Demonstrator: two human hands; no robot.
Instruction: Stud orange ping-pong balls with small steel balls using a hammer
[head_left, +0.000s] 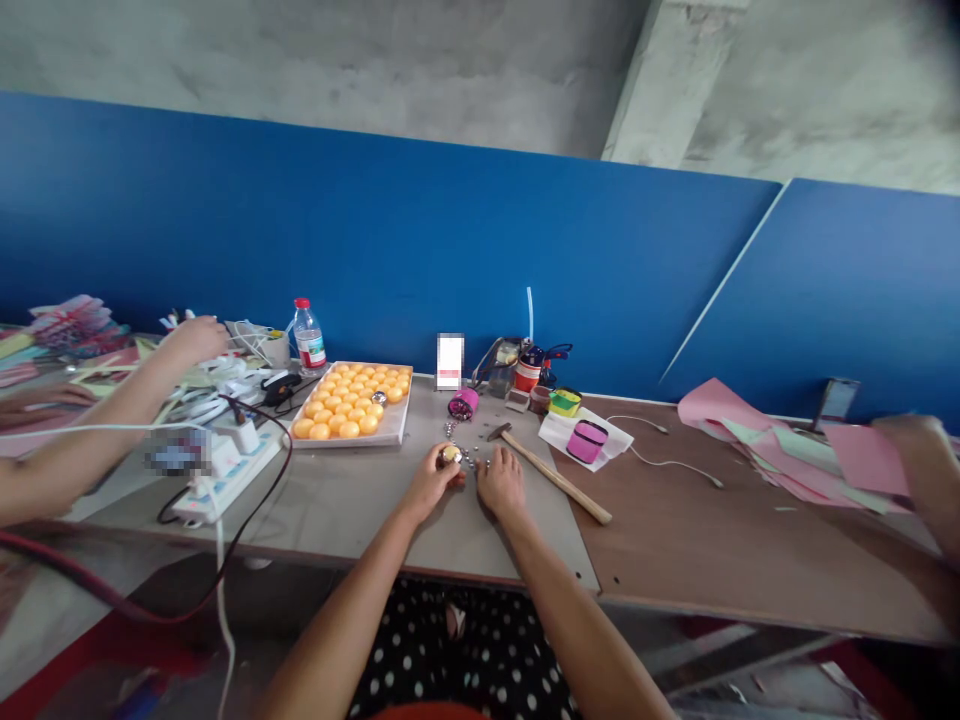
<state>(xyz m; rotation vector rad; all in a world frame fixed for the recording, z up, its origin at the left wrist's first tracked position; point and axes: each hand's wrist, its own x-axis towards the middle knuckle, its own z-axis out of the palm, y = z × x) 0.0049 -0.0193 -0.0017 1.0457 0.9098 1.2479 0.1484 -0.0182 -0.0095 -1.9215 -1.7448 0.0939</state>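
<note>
My left hand [435,478] rests on the grey tabletop [360,500], fingers curled round a small yellowish round piece [451,454]. My right hand [501,480] lies just beside it, fingers bent down onto the table near several small metal bits [472,460]. What its fingertips pinch, if anything, is too small to see. A wooden-handled hammer [551,472] lies to the right of that hand. A pink cup [463,403] stands just beyond both hands.
A white tray of orange balls [352,403] sits at the left rear, a water bottle [308,338] behind it. A power strip [225,470] with cables lies left. Another person's arm [112,410] reaches in at left, another's [926,470] at right. Pink paper sheets [787,440] cover the right.
</note>
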